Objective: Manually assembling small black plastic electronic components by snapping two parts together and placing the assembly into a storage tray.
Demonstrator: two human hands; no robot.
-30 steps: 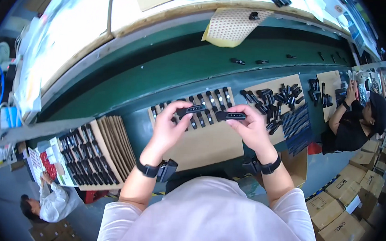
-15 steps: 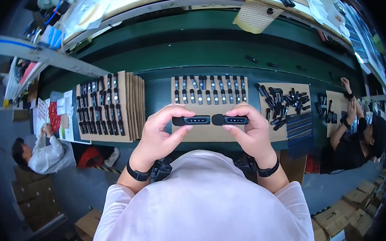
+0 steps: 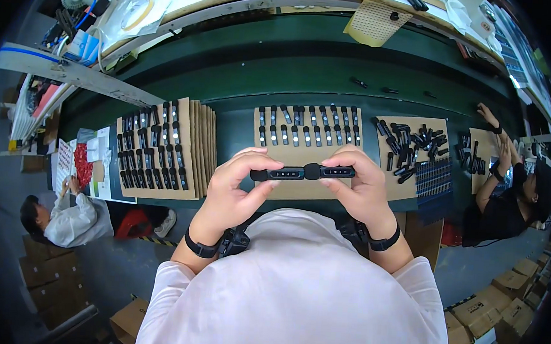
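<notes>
My left hand (image 3: 235, 183) pinches a small black clip-on microphone (image 3: 287, 173) with a rounded foam tip at its left end. In my right hand (image 3: 365, 186), thumb and fingers close on a matching microphone (image 3: 338, 172), whose foam tip points left. Both lie sideways, almost in one line, and the right one's foam tip appears to touch the left one's end. A row of small marks shows on each upper face. Beyond my hands, a cardboard sheet (image 3: 302, 156) bears two rows of similar microphones (image 3: 294, 135).
Left stands a stack of cardboard sheets (image 3: 202, 138) topped with microphone rows. Loose microphones (image 3: 411, 143) lie heaped on cardboard at right. Several more dot the green conveyor belt (image 3: 283, 64). One person (image 3: 71, 218) works at far left, another (image 3: 510, 195) at far right.
The gap between the two microphones has closed as my left hand's one came nearer the right one. The whole view has shifted slightly; both hands keep their pinch.
</notes>
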